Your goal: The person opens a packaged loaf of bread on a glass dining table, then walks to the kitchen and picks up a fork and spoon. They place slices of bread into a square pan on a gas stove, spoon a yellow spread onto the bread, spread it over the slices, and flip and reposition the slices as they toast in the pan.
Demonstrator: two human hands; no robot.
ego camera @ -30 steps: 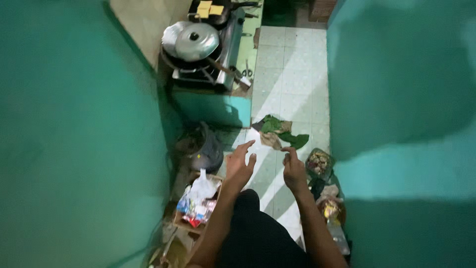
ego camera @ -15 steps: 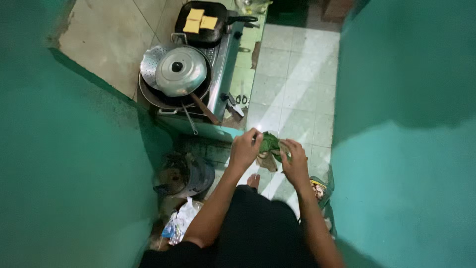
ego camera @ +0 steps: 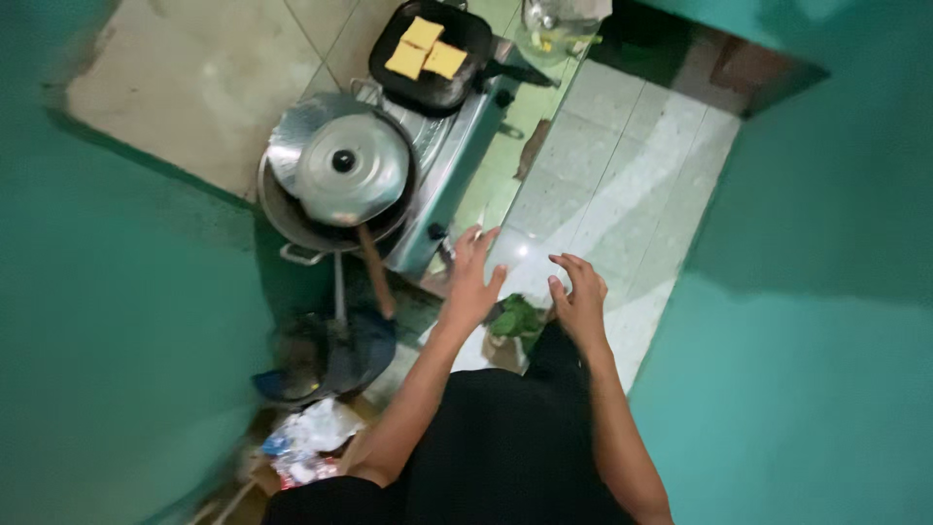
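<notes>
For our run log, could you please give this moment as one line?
left hand: open, empty | right hand: open, empty | green leaves: on floor below hands

My arms are bare from the elbow down, with no sleeves, watch, bracelet or rings showing on either one. My left hand and right hand wear no gloves, and the fingers are uncovered. Below the arms I wear a plain black garment, without pattern or print.
</notes>
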